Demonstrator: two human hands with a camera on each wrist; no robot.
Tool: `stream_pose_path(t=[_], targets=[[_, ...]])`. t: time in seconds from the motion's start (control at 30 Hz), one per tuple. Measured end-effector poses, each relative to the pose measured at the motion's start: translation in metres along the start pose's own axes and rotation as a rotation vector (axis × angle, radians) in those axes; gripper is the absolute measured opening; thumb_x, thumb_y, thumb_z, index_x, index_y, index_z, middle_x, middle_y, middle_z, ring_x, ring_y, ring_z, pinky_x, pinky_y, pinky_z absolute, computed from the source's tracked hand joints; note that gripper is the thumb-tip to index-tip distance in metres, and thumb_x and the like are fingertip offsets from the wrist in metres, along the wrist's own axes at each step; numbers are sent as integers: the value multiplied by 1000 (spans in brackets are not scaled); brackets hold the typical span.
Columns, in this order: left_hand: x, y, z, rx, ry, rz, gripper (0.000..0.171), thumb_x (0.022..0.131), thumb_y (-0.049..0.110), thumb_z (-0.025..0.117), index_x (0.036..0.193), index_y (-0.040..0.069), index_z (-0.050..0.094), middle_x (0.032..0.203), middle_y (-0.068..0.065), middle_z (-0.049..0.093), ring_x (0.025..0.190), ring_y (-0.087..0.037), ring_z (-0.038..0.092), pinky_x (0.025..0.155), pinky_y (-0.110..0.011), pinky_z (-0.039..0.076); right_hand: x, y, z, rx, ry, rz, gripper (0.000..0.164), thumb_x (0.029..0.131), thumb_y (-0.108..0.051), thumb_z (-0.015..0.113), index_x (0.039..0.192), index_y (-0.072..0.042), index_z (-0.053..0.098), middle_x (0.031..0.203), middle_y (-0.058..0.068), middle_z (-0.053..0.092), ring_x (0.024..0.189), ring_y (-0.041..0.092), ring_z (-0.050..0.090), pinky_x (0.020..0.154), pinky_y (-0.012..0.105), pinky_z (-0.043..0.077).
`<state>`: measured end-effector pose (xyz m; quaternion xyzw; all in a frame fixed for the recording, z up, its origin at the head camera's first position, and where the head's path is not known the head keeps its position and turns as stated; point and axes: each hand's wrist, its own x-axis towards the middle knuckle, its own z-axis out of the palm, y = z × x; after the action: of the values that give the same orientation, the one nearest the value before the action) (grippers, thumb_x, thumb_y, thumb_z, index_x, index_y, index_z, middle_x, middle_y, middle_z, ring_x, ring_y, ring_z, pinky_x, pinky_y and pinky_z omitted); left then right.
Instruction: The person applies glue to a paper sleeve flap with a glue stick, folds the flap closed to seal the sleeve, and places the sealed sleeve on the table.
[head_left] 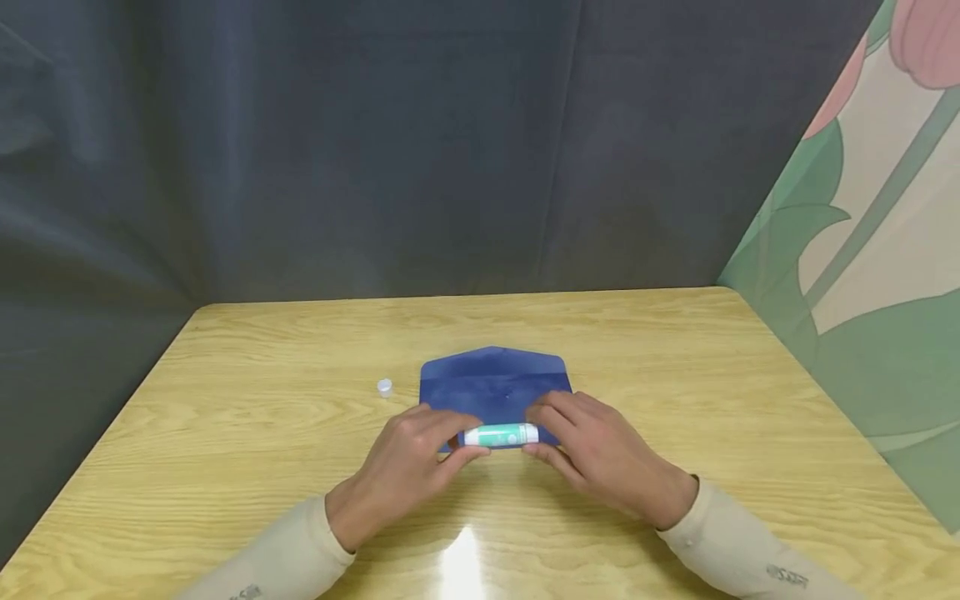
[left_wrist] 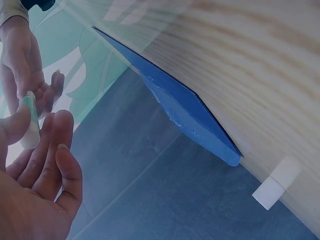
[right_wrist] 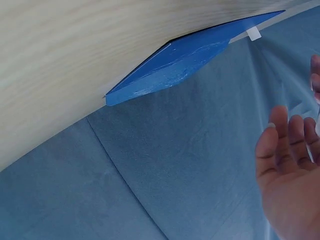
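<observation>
A white and green glue stick [head_left: 498, 435] lies level between my two hands, above the near edge of a dark blue envelope [head_left: 491, 392]. My left hand [head_left: 405, 458] pinches its left end between thumb and fingers. At the other end, the thumb and fingers of my right hand [head_left: 603, 454] pinch it too. The envelope's flap points away from me, unfolded; wet-looking streaks show on the flap [left_wrist: 175, 112] in the left wrist view. A small white cap [head_left: 385, 388] stands on the table left of the envelope. In the right wrist view the glue stick is mostly out of frame.
The wood-grain table [head_left: 225, 433] carries the envelope and cap. Behind it and to the left hangs a dark curtain [head_left: 390, 150]. A flower-patterned cloth [head_left: 885, 292] borders the right side.
</observation>
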<state>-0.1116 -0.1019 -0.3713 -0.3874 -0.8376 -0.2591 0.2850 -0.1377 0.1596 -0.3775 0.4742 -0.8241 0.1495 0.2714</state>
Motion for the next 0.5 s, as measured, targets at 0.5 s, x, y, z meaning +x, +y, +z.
stream_pose_path(t=[0.5], targets=[[-1, -1, 2, 38, 17, 38, 21, 79, 26, 83, 92, 13, 74, 76, 7, 72, 60, -1, 57, 58, -10, 38, -1, 0, -1, 16, 18, -22, 28, 105, -40, 47, 103, -17, 64, 92, -10, 57, 78, 5, 50, 71, 25, 46]])
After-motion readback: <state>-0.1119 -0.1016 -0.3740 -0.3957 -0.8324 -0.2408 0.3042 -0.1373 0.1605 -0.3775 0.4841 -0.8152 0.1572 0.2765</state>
